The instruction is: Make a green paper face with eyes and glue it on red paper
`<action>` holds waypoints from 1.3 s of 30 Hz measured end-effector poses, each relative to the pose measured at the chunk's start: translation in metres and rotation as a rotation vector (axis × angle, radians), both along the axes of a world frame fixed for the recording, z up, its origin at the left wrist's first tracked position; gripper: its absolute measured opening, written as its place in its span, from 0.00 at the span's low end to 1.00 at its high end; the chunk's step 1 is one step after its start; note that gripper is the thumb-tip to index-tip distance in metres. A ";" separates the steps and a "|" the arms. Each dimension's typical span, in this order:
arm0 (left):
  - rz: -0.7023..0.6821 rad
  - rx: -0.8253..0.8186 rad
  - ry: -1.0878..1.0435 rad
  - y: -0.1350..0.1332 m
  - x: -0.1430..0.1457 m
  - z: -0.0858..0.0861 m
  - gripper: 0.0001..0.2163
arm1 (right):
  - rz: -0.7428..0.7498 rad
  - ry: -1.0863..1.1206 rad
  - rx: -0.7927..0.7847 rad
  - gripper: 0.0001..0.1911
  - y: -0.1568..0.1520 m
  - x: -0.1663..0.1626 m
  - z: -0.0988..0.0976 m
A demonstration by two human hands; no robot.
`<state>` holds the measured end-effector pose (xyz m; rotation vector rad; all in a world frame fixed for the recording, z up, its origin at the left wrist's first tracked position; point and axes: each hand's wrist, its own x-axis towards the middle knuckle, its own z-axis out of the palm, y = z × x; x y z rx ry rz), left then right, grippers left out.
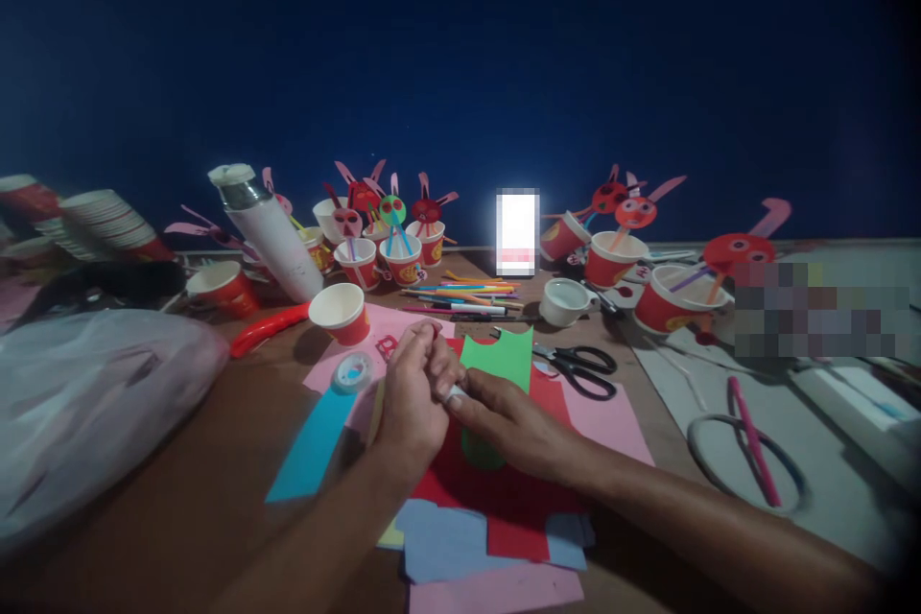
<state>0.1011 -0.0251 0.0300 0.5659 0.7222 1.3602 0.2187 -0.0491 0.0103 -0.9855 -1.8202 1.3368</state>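
Note:
Over the stack of coloured paper, my left hand (415, 393) is curled closed, its fingertips meeting those of my right hand (514, 422). My right hand is closed in a pinch, thumb against fingers. A small pale bit shows where the two meet, too small to name. Beneath them lie a green paper (504, 355) with a cut, curved edge and a red paper (536, 484). Left of my hands, a roll of clear tape (353, 372) rests at the top of a blue paper strip (309, 451). Black-handled scissors (586, 372) lie to the right.
Behind stand a white-and-red paper cup (340, 317), several cups with paper rabbit heads (393, 209), colored pens (467, 291), a white mug (565, 303) and a white flask (270, 235). A plastic bag (107, 413) is at left, a pink pen (753, 441) at right.

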 end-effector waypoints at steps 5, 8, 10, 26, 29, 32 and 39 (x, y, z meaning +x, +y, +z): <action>0.022 -0.054 -0.129 0.015 -0.019 0.007 0.12 | -0.063 -0.290 0.117 0.15 -0.008 -0.001 0.010; 0.115 0.009 -0.133 0.024 -0.035 0.010 0.10 | -0.043 -0.338 0.114 0.15 -0.013 0.000 0.009; 0.118 0.031 -0.038 0.025 -0.041 0.007 0.08 | -0.045 -0.281 0.094 0.14 -0.013 0.003 0.006; 0.116 0.419 1.162 0.016 -0.063 -0.053 0.06 | -0.112 0.129 -0.156 0.15 0.003 0.021 -0.019; 0.156 0.505 1.210 0.015 -0.064 -0.049 0.06 | -0.124 0.098 -0.130 0.15 0.001 0.019 -0.021; 0.176 0.553 1.173 0.009 -0.061 -0.039 0.05 | -0.149 0.019 -0.064 0.12 0.000 0.020 -0.017; -0.273 0.128 0.557 -0.015 -0.046 -0.026 0.05 | -0.186 -0.145 0.197 0.13 0.002 0.019 -0.007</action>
